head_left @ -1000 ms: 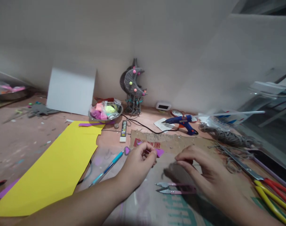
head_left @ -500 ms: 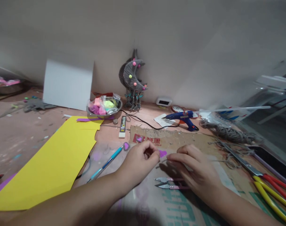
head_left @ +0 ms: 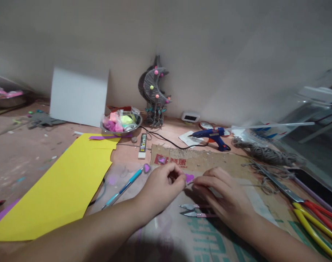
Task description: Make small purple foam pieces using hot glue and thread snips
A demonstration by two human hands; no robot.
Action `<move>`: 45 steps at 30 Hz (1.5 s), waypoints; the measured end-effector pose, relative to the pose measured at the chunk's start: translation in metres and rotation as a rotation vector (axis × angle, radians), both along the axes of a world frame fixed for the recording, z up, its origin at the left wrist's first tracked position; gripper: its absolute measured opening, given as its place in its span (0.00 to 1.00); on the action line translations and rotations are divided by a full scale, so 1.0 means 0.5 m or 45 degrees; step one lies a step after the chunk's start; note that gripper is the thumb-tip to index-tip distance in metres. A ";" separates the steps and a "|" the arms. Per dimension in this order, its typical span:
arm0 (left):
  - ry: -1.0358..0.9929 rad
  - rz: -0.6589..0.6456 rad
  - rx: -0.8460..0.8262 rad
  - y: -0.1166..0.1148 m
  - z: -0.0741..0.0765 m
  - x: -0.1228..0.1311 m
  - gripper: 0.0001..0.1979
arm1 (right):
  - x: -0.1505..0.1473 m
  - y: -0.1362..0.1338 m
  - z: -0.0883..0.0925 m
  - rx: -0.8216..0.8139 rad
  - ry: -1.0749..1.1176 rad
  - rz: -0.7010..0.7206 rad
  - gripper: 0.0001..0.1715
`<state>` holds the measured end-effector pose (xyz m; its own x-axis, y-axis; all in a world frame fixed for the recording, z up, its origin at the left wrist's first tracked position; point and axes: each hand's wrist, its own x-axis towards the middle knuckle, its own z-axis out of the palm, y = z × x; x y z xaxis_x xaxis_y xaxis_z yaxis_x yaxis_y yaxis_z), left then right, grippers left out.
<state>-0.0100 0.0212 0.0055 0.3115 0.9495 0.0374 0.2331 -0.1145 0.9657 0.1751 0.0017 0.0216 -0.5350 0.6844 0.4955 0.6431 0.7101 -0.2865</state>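
Observation:
My left hand (head_left: 166, 183) is closed in a pinch at the edge of a small purple heart (head_left: 190, 178) cut-out. Thumb and forefinger of my right hand (head_left: 224, 193) are pinched on a thin grey string, which meets the heart's lower edge. A tail of string (head_left: 252, 185) trails out on the right of that hand. Pink-handled thread snips (head_left: 192, 211) lie below, partly covered by my right hand. Two grey-rimmed purple hearts, one by the pen (head_left: 146, 168) and one on the cardboard (head_left: 162, 160), lie beyond my left hand.
A blue pen (head_left: 125, 187) and yellow sheet (head_left: 62, 182) lie to the left. Behind are a bowl of clay (head_left: 121, 133), a grey moon ornament (head_left: 155, 87) and a blue glue gun (head_left: 212, 134). Large scissors (head_left: 299, 198), a string bundle (head_left: 267, 153) and a phone (head_left: 316, 189) occupy the right.
Both hands keep nearly the same pose at the heart. My right fingertips have shifted very slightly left, closer to its edge.

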 end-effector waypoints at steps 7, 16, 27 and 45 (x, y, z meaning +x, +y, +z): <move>0.027 0.011 -0.007 0.000 0.002 0.000 0.05 | -0.006 0.000 -0.002 -0.035 0.032 -0.043 0.11; -0.018 0.002 -0.029 -0.001 0.007 -0.002 0.03 | -0.005 0.001 -0.002 -0.094 0.055 -0.081 0.03; -0.037 -0.002 -0.025 -0.002 0.007 -0.002 0.04 | -0.011 0.002 -0.001 -0.077 0.120 -0.157 0.02; -0.055 0.000 -0.036 0.000 0.007 -0.001 0.04 | -0.007 0.002 -0.006 -0.110 0.109 -0.232 0.07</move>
